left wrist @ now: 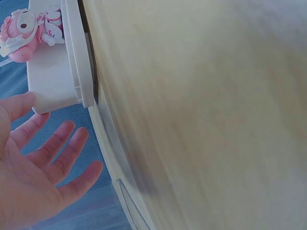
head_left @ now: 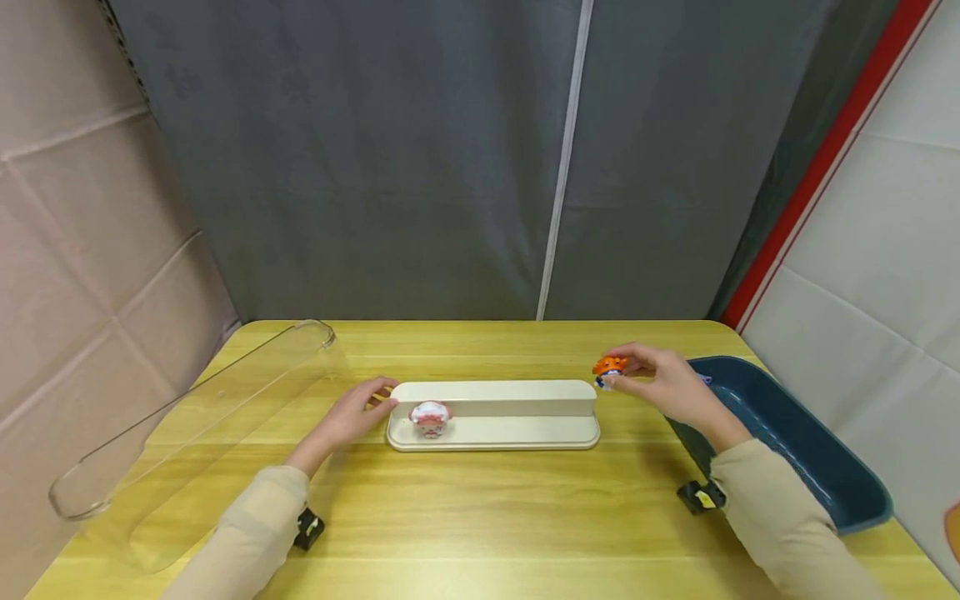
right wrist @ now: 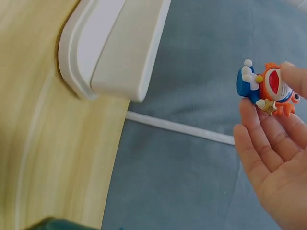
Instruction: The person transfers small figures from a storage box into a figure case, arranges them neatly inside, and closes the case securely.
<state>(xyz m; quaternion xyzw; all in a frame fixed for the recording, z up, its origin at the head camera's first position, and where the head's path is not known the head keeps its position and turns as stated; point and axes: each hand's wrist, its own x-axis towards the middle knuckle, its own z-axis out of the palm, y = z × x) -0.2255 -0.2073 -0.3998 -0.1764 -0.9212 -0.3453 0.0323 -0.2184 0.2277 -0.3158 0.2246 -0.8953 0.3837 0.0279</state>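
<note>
A cream two-tier display stand (head_left: 517, 429) lies lengthwise on the table. Near the left end of its lower step stands a small pink and white figurine (head_left: 431, 419), upright. My left hand (head_left: 352, 418) is at the stand's left end, thumb and index fingertip right at its corner, the other fingers spread loosely. Off the stand's right end, my right hand (head_left: 675, 387) holds a small figurine with an orange crab-like hat (head_left: 609, 367), pinched between thumb and fingers. In the right wrist view this figurine (right wrist: 274, 88) shows a blue and white body and a gold star.
A dark blue tray (head_left: 795, 446) stands on the right, under my right forearm, with a small purple thing (head_left: 705, 379) at its far end. A long clear plastic cover (head_left: 217, 417) lies at the left. Grey curtain (head_left: 375, 167) closes off the table's back.
</note>
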